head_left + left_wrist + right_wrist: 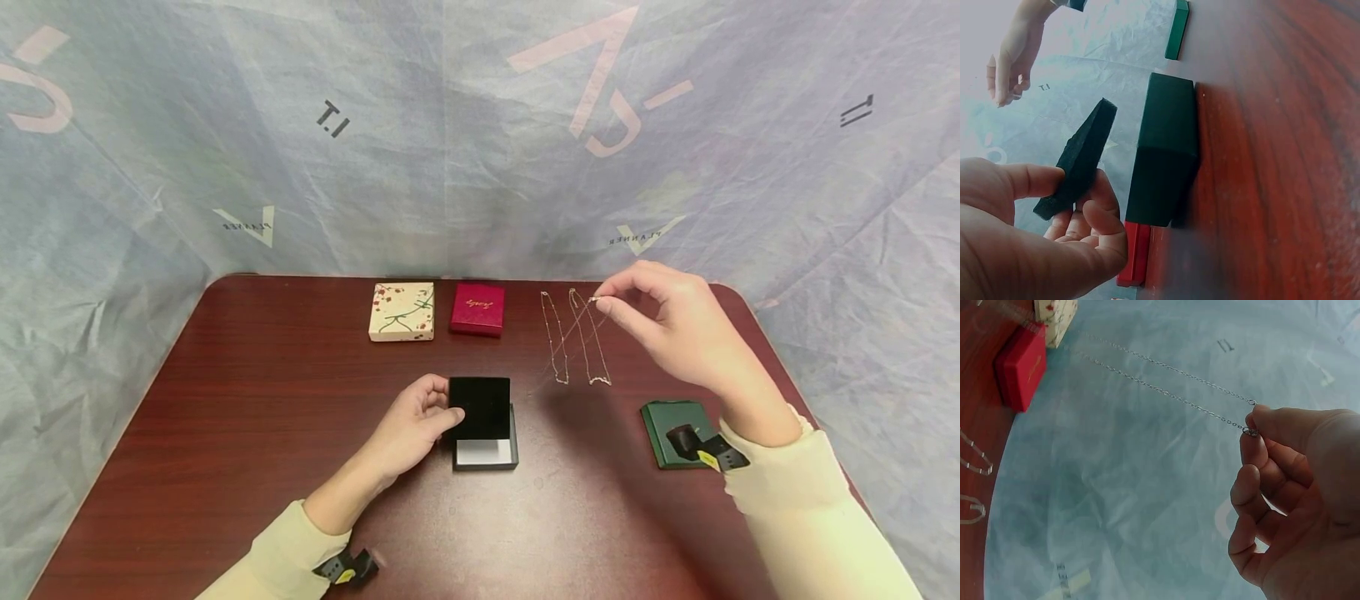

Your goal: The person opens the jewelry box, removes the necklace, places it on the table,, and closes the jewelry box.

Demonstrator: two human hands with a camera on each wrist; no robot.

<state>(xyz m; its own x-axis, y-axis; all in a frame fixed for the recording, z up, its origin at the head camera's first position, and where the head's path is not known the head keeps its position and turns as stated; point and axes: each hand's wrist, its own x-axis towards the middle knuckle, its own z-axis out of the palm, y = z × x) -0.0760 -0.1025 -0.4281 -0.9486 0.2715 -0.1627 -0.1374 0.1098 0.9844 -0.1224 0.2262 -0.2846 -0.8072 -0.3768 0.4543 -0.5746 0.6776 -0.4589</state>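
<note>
My left hand (pixel 411 423) pinches a flat black foam pad (pixel 480 407) between thumb and fingers. In the left wrist view the pad (pixel 1080 162) is tilted and apart from the dark open box (pixel 1163 147). From the head view, that black box (pixel 486 454) stands below the pad, its white bottom partly showing. My right hand (pixel 678 325) is raised over the table's right side, thumb and forefinger pinching the clasp end of a fine chain necklace (pixel 1172 397). Both strands hang from the fingertips. Two more necklaces lie stretched out on the table, a beaded one (pixel 551 337) and another (pixel 587 350).
At the back stand a cream floral box (pixel 402 312) and a red box (pixel 477 310), side by side. A green box (pixel 663 433) lies at the right, partly behind the right wrist's camera strap. A grey printed cloth (pixel 450 167) surrounds the dark wooden table (pixel 262 400).
</note>
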